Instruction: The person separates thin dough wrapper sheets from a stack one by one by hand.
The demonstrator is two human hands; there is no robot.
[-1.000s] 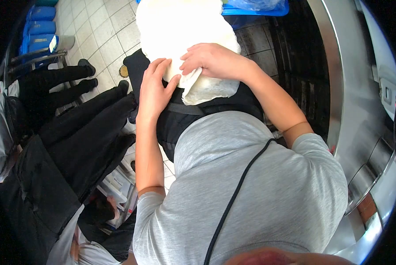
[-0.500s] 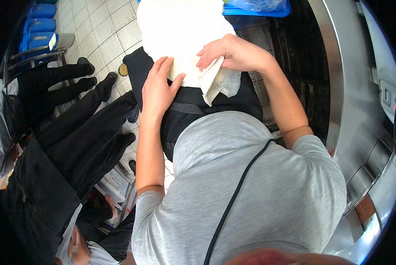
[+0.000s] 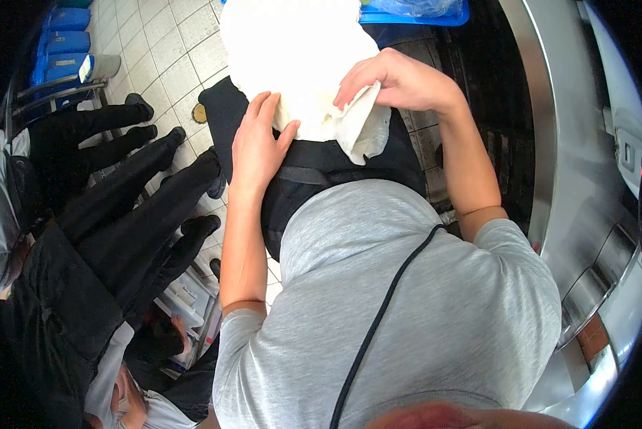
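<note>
A large white sheet-like thing point(image 3: 299, 57) lies over my lap, so overexposed that its material cannot be told. My left hand point(image 3: 258, 139) rests on its left edge, thumb and fingers apart. At the near right corner my right hand point(image 3: 399, 80) pinches a thin pale flap point(image 3: 360, 121), folded up and partly lifted. The flap's lower part looks off-white and slightly translucent, hanging over my black apron point(image 3: 314, 157). My right fingertips are partly hidden behind the flap.
A blue tray point(image 3: 414, 16) with a plastic bag stands beyond the sheet. Other people in black trousers point(image 3: 120, 186) are close on my left. A steel counter point(image 3: 550, 143) runs along my right. Blue bins point(image 3: 67, 43) stand at the far left on the tiled floor point(image 3: 167, 50).
My right hand has moved slightly right and away from me, drawing the pinched flap along. My left hand stays in place. The people at left have shifted their legs a little.
</note>
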